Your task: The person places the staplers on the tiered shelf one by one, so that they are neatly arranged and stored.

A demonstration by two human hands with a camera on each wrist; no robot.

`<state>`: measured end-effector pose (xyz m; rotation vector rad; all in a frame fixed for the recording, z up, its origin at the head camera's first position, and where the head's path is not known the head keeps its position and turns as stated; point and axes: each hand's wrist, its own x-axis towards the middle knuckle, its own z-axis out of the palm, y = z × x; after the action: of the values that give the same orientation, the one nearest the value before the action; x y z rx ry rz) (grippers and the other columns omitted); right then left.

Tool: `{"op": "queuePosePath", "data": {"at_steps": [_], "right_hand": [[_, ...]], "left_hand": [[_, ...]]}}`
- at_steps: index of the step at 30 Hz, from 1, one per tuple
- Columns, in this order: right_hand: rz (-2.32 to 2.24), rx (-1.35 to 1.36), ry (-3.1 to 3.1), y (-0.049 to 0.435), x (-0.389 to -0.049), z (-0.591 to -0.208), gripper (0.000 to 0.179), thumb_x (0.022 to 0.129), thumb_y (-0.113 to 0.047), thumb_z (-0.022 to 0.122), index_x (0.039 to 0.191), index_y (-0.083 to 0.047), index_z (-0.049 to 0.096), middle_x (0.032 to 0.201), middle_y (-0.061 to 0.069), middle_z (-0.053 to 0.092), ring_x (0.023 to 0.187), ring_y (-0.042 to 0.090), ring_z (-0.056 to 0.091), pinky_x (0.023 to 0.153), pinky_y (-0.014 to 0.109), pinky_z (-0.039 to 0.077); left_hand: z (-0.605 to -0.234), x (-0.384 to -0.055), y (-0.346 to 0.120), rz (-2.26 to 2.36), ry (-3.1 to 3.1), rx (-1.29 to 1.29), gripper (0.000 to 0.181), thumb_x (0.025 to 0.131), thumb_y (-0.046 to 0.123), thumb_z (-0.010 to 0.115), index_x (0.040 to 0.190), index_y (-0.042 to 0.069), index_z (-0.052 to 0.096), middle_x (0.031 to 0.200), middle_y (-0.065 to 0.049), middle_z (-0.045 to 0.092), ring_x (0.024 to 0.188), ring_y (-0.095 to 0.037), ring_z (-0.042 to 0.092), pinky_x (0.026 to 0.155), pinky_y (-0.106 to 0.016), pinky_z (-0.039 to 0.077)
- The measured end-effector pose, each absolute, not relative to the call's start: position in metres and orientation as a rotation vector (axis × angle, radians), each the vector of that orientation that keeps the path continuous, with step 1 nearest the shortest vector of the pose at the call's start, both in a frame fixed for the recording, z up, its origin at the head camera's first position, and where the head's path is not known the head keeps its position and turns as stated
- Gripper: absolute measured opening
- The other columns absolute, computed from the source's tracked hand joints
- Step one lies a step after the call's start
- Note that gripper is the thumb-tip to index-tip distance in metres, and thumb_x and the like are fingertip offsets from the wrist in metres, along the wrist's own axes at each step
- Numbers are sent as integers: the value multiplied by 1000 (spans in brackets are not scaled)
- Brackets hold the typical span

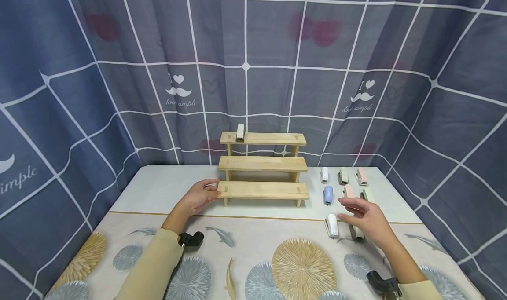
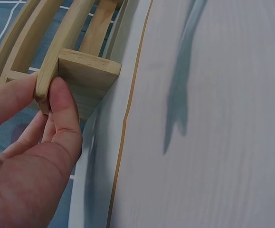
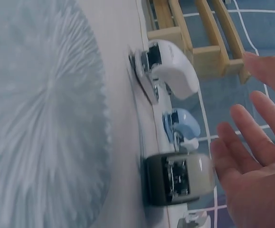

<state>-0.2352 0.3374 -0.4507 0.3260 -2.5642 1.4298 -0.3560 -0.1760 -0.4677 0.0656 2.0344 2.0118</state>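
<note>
While near staplers [image 3: 201, 175], right fingers [image 3: 251, 130] loose

The left grip [image 1: 199, 197] pinches; the right grip [image 1: 366, 216] hovers, fingers [image 3: 252, 134] parted.

Curtained-off tabletop nook, home or studio unclear: grid-pattern curtain [image 1: 267, 89] across top and both sides of frame, fish-print tablecloth [image 1: 253, 243] along bottom.
</note>
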Motion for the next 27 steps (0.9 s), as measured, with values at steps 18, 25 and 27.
{"op": "queuePosePath", "data": {"at_steps": [18,25,27], "right_hand": [[1394,363,-2547,361,-229,-459,53,86,-15,83,131,4,64,133,4,68,117,-18,54,98,6,48],[1376,314,-2681,371,-226,-464,58,82,-17,87,131,3,64,134,22,64,110,-14,58,90,10,53],[1384,304,-2727,373,-224,-464,61,82,-18,87,134,3,62,136,25,61,109,-14,58,88,12,55]], "left_hand": [[-465,-353,-177,2022,2010,87,62,95,-10,61,152,-7,37,108,-10,62,91,-11,67,85,-24,60],[-466,-354,-177,2028,2002,90,62,94,-10,62,152,-7,37,106,-8,63,90,-10,67,84,-23,60],[-466,-354,-177,2033,1998,91,62,94,-10,62,151,-7,38,106,-7,63,89,-10,67,83,-23,60]]}}
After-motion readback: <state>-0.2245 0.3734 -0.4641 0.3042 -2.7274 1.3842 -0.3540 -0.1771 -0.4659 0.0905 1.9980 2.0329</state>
